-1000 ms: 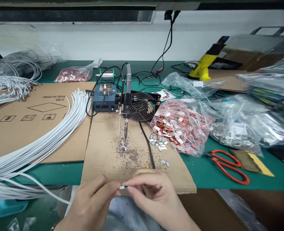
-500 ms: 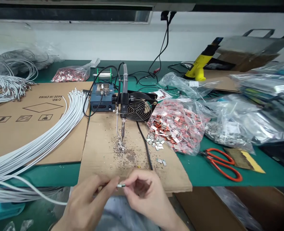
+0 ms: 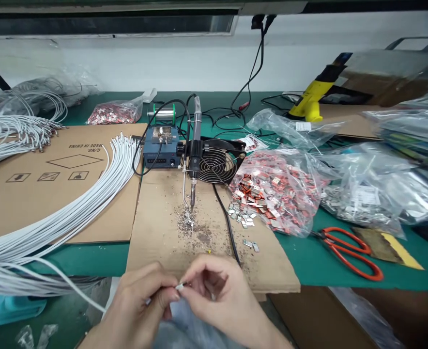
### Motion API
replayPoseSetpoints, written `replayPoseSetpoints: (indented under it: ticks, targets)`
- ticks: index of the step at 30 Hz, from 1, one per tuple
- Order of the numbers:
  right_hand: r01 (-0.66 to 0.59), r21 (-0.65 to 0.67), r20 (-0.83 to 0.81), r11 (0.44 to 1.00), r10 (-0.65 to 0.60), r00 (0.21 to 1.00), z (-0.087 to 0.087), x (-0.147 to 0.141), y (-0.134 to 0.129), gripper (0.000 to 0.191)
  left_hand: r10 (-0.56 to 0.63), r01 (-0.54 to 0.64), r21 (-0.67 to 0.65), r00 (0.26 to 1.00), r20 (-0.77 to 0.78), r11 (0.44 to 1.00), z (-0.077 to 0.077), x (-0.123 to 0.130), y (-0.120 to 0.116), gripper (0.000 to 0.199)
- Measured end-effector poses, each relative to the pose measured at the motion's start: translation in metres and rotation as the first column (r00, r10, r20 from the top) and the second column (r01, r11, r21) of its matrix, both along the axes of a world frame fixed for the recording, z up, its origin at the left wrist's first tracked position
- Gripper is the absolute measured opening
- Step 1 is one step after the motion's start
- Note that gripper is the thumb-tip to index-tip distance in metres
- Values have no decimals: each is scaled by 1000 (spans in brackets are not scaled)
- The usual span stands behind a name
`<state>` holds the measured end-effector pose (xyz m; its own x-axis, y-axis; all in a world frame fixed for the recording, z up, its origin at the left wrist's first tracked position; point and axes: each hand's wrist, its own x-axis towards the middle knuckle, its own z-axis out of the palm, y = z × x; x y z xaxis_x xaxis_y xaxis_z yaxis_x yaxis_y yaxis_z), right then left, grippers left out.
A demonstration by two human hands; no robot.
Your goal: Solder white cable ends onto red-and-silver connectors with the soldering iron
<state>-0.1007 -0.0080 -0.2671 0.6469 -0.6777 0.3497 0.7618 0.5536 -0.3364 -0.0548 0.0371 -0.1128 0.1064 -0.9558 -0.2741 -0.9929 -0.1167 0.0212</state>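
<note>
Just in front of my body, my left hand (image 3: 141, 300) and my right hand (image 3: 217, 295) meet fingertip to fingertip. A small pale connector piece (image 3: 179, 286) shows between them, mostly covered by the fingers. My right thumb and forefinger pinch it. A white cable (image 3: 79, 293) runs from the left and disappears behind my left hand, whose fingers are closed around its end. Beyond my hands stands a soldering iron (image 3: 194, 169), tip down in a holder over solder scraps (image 3: 187, 220) on a cardboard sheet (image 3: 156, 242). Loose metal connector pieces (image 3: 250, 245) lie to the right.
A bundle of white cables (image 3: 72, 213) sweeps across the left cardboard. Behind are a blue soldering station (image 3: 161, 152), a solder spool (image 3: 165, 114) and a black fan (image 3: 217, 165). To the right lie a bag of orange-and-silver parts (image 3: 282, 194), red-handled scissors (image 3: 352, 252) and a yellow heat gun (image 3: 313, 92).
My fingertips have drawn closer together, and the connector piece between them is now more covered and tilted. The whole view has shifted slightly, with the bench appearing further right.
</note>
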Motion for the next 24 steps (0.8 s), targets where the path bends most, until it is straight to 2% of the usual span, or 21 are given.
replayPoseSetpoints:
  ticks: [2,4,5,7,9,11,12,14,16,17,18,19,21,22,24]
  targets:
    - [-33,-48,-36,998,31,999,-3,-4,-10,11,-133,137,-38,986,104,990,0,0,-2,11]
    - [11,42,-3,999,-11,1000,-3,-1,-7,14,-152,161,-64,981,123,985,-2,1,-2,10]
    - [53,108,23,993,-56,998,-1,2,-2,16,-123,129,-66,987,99,989,-4,2,0,9]
    - [128,248,81,960,-152,985,5,10,13,19,25,-25,-55,1000,-13,998,-9,3,3,11]
    - [90,398,194,913,-179,964,13,19,28,18,235,-241,-22,959,-158,970,-13,3,7,15]
    - [-21,512,341,859,-180,923,19,24,38,12,367,-381,-6,896,-251,925,-15,2,10,19]
    - [-50,519,401,853,-192,896,20,24,40,10,378,-394,-6,886,-268,919,-15,2,11,20]
    - [-95,505,427,858,-153,891,18,21,36,11,326,-340,-14,912,-251,940,-13,1,12,16]
    - [-66,547,352,834,-158,922,10,15,25,14,268,-278,-10,935,-232,961,-10,1,13,15]
    - [1,566,286,824,-198,938,6,11,18,16,282,-290,4,928,-243,957,-8,1,12,16]
    - [84,539,212,838,-232,949,1,7,11,15,331,-334,34,904,-272,942,-7,1,12,18]
    - [160,440,133,884,-240,962,-3,4,5,11,405,-399,84,859,-315,913,-7,0,11,21]
    - [226,112,20,968,-230,973,-9,-3,-5,5,559,-520,211,727,-400,827,-6,-1,9,32]
    - [226,-53,-20,973,-228,974,-10,-5,-9,8,616,-556,272,667,-419,786,-5,-1,7,38]
    - [235,-280,-50,931,-259,965,-11,-11,-15,6,675,-583,341,612,-413,737,-4,-3,4,44]
